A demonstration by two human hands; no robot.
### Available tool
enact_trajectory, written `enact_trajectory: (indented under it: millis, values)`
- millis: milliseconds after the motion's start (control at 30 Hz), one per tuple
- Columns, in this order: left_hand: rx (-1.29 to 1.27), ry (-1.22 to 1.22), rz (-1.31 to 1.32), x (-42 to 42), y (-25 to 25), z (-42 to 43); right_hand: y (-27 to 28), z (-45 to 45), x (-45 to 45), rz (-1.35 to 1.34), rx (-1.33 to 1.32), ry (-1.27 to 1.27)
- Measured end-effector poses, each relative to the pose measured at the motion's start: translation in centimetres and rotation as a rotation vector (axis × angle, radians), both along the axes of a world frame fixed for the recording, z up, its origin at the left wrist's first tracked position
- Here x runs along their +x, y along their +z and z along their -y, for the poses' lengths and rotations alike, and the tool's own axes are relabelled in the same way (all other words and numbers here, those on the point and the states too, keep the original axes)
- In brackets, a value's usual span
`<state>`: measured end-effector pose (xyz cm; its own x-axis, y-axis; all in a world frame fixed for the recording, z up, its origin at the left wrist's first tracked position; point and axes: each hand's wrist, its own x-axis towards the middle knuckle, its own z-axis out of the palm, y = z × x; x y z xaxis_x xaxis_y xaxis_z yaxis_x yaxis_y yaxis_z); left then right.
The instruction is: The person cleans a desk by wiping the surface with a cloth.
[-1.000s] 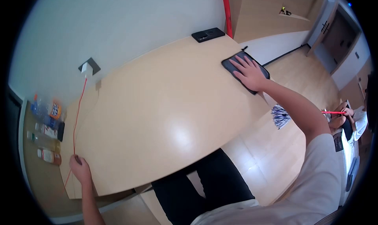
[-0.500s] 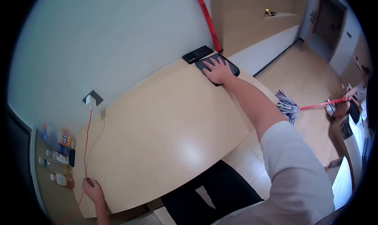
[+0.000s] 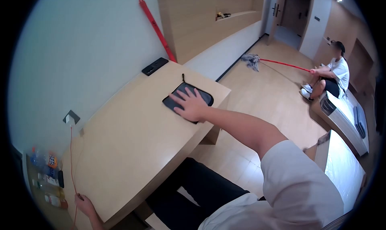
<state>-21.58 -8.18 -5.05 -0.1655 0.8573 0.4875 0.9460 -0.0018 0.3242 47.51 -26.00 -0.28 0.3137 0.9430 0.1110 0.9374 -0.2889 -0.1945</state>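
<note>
My right hand lies flat with fingers spread on a black zip pouch, near the table's right end. A zipper pull sticks out from the pouch's far edge. At the table's near left corner, my left hand is closed around a thin red cable. That cable runs up to a white plug adapter in the wall socket. A black phone rests by the wall, apart from the pouch.
Several drink bottles stand beyond the table's left end. A red pole leans against the wall. On the right, a seated person holds a mop over the floor. Wrapped furniture stands nearer.
My view has turned to the right. The pouch has slid away from the phone and toward me under my right hand. The person's mop head has moved farther off across the floor.
</note>
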Motion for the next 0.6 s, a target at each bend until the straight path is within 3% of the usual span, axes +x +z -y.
enact_trajectory:
  millis: [367, 600]
  values:
    - [-0.03, 0.003, -0.072, 1.3, 1.2, 1.3, 1.1, 0.6, -2.0, 0.03, -0.119, 0.037]
    - [-0.041, -0.002, -0.05, 1.1, 1.5, 1.3, 1.3, -5.0, -0.9, 0.04, -0.11, -0.003]
